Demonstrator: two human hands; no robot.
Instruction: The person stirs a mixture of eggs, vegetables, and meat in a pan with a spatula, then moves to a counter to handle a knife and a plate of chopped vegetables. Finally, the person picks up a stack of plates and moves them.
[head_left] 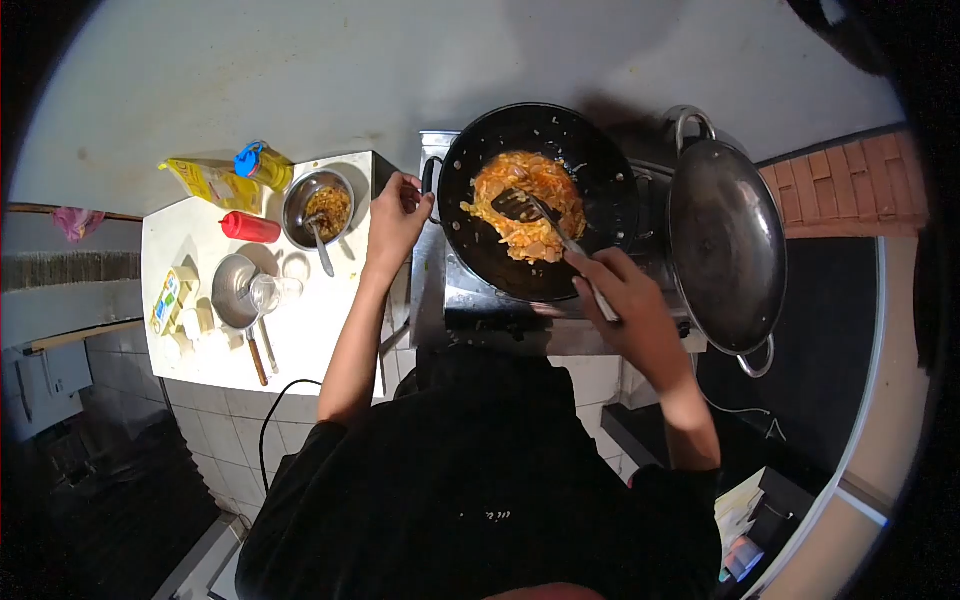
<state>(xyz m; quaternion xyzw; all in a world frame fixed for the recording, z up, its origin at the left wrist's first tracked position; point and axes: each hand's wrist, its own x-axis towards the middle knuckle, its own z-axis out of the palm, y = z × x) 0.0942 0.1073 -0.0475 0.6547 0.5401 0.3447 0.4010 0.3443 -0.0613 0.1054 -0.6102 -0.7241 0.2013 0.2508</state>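
Observation:
A black wok (610,180) stands on the stove, with orange-coated shredded food (540,235) spread over its middle. My right hand (622,300) is closed round the handle of a slotted spatula (518,207), whose dark blade rests in the food. On the wok's left side, my left hand (398,222) has curled fingers and a thumb against the loop handle (430,172). The fingertips partly hide how firmly they hold it.
Right of the stove (495,318) is a large metal pan (727,240) with two loop handles. The white table (225,365) at left carries a steel bowl (292,215) of food with a spoon, a red bottle (250,228), a saucepan (228,290), a clear glass (264,294) and yellow packaging (205,182).

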